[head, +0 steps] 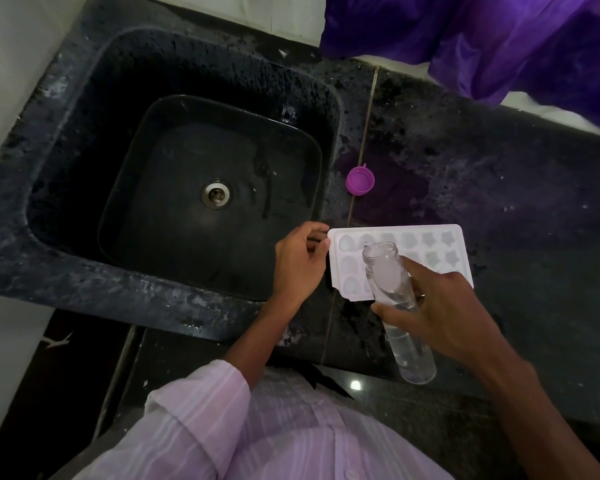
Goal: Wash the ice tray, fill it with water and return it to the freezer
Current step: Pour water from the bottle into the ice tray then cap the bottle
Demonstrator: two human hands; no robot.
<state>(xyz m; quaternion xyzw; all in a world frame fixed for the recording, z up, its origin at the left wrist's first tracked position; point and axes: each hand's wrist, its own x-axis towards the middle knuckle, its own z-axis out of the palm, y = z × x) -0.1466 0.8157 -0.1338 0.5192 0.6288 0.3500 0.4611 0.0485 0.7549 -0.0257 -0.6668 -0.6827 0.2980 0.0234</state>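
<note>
- The ice tray (440,251) lay flat on the worktop (499,202), at 3 o'clock of the sink (84,98).
- The left hand (300,263) pinched the tray's 9 o'clock edge. The right hand (440,306) was wrapped round a clear bottle (387,275), with its mouth tipped over the cells toward 11 o'clock.
- Risk: wide bottle mouth, small cells. Too steep a tilt would likely flood over the dividers onto the worktop.
- Risk: a tug from the left hand could shift the tray and slosh any filled cells.
- Risk: the loose purple cap (360,181) at the tray's 11 o'clock sat near the sink rim. A stray knuckle could knock it in.
- Risk: overfilled cells would probably spill on the carry to the freezer.
</note>
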